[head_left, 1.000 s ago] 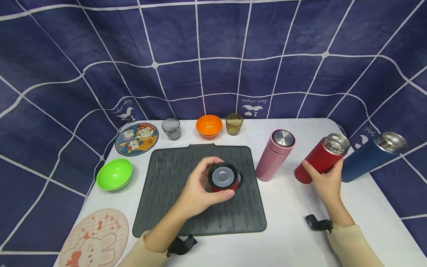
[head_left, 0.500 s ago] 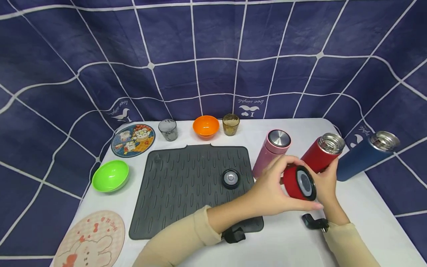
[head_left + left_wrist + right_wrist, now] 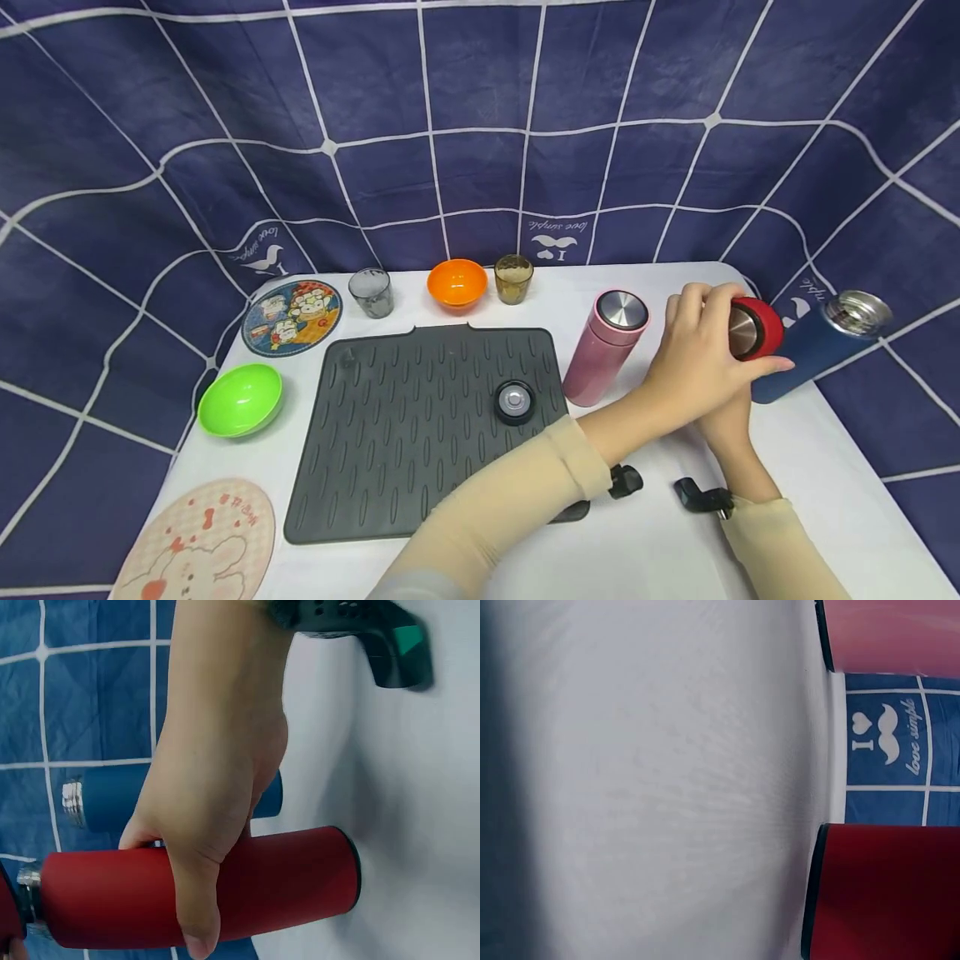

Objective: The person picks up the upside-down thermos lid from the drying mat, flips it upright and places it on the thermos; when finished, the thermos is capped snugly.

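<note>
My left hand (image 3: pixel 693 358) reaches across to the right and grips a red bottle cap (image 3: pixel 767 321) with a steel disc on top. The cap is at the mouth of a red thermos bottle (image 3: pixel 292 881); in the left wrist view its edge is right by the steel neck. My right hand (image 3: pixel 206 787) grips the bottle's body, thumb across it. In the head view the bottle is mostly hidden behind my hands and the cap. The right wrist view shows only its lower part. A round black-rimmed lid (image 3: pixel 515 402) lies on the grey ridged mat (image 3: pixel 405 442).
A pink thermos (image 3: pixel 603 350) stands left of my hands, an uncapped blue thermos (image 3: pixel 817 346) to the right. Behind the mat are a grey glass (image 3: pixel 372 293), an orange bowl (image 3: pixel 457 285) and an amber glass (image 3: pixel 513 279). A green bowl (image 3: pixel 240 400) and two round placemats are at left.
My left hand has lifted the red cap off the mat and carried it right to the red bottle's mouth, tipping it over. The black-rimmed lid was left on the mat. My right hand stays on the bottle.
</note>
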Demonstrator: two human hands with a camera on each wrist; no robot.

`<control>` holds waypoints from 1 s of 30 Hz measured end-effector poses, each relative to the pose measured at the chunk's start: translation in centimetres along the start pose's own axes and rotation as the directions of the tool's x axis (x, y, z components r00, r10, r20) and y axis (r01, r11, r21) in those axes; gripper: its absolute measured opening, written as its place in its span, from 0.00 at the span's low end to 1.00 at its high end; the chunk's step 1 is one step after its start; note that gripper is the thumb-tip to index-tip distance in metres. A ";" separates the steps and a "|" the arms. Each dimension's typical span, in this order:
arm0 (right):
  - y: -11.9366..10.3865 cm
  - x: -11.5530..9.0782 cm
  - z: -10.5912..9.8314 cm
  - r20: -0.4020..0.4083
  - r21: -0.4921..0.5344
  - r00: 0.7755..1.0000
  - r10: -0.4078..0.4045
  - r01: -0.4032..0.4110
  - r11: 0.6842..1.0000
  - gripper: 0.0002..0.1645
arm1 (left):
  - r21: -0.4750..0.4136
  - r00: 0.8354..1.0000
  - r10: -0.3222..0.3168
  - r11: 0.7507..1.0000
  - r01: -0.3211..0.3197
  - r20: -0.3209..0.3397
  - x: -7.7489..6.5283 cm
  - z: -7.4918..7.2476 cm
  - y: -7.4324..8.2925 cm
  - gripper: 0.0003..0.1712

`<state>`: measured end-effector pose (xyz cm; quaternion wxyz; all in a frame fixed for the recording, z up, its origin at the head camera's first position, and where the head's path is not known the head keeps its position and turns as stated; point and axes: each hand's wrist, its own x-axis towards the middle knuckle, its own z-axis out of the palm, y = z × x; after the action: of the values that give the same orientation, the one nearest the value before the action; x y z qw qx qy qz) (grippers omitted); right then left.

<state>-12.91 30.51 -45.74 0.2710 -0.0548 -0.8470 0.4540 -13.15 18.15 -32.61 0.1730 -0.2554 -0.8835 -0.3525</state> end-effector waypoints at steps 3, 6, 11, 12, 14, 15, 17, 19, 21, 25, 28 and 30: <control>0.0 0.1 0.1 0.005 0.006 1.000 0.006 -0.006 1.000 0.36 | 0.045 1.000 -0.020 0.999 0.021 -0.023 0.7 0.9 -0.3 0.47; 0.0 0.2 0.1 0.013 0.015 1.000 0.010 -0.010 1.000 0.38 | 0.069 0.999 -0.029 0.997 0.031 -0.038 1.2 1.4 -0.4 0.45; -1.0 0.2 0.1 0.024 0.138 1.000 0.011 -0.014 0.990 0.47 | 0.055 0.997 -0.073 0.996 0.075 -0.030 2.2 1.8 -0.7 0.49; -1.3 0.2 0.1 0.027 0.165 1.000 0.013 -0.017 0.986 0.49 | 0.039 0.996 -0.080 0.996 0.081 -0.025 2.4 1.9 -0.8 0.50; -2.0 0.0 0.1 0.033 0.195 0.999 0.019 -0.025 0.981 0.48 | 0.000 0.997 -0.080 0.997 0.080 -0.018 2.6 2.0 -1.1 0.50; -2.4 -0.1 0.1 0.036 0.192 0.999 0.021 -0.027 0.981 0.48 | -0.024 0.997 -0.074 0.997 0.074 -0.015 2.7 2.1 -1.2 0.50; -2.9 -0.2 0.0 0.035 0.193 0.999 0.019 -0.026 0.981 0.48 | -0.080 0.998 -0.069 0.994 0.068 -0.008 2.8 2.2 -1.5 0.50; -3.1 -0.3 0.0 0.039 0.191 0.999 0.009 -0.016 0.981 0.47 | -0.127 0.998 -0.063 0.990 0.063 0.000 2.9 2.4 -1.7 0.49; -3.1 -0.3 0.0 0.040 0.197 0.999 -0.002 -0.006 0.980 0.47 | -0.162 0.998 -0.065 0.984 0.068 0.023 2.9 2.5 -1.9 0.50; -3.0 -0.3 0.0 0.042 0.216 0.999 0.009 -0.018 0.976 0.47 | -0.174 0.996 -0.049 0.983 0.063 0.079 2.9 2.6 -1.9 0.48; -3.0 -0.3 0.1 0.038 0.203 0.998 0.053 -0.060 0.977 0.45 | -0.166 0.995 -0.013 0.986 0.030 0.100 2.9 2.7 -2.1 0.45; -2.9 -0.3 0.1 0.036 0.179 0.996 0.086 -0.091 0.980 0.44 | -0.179 0.995 0.009 0.984 0.009 0.098 2.7 2.9 -2.4 0.44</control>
<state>-12.29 28.66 -43.64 0.2423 -0.0614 -0.8028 0.5413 -17.09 19.64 -34.55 0.1054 -0.2870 -0.8556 -0.4177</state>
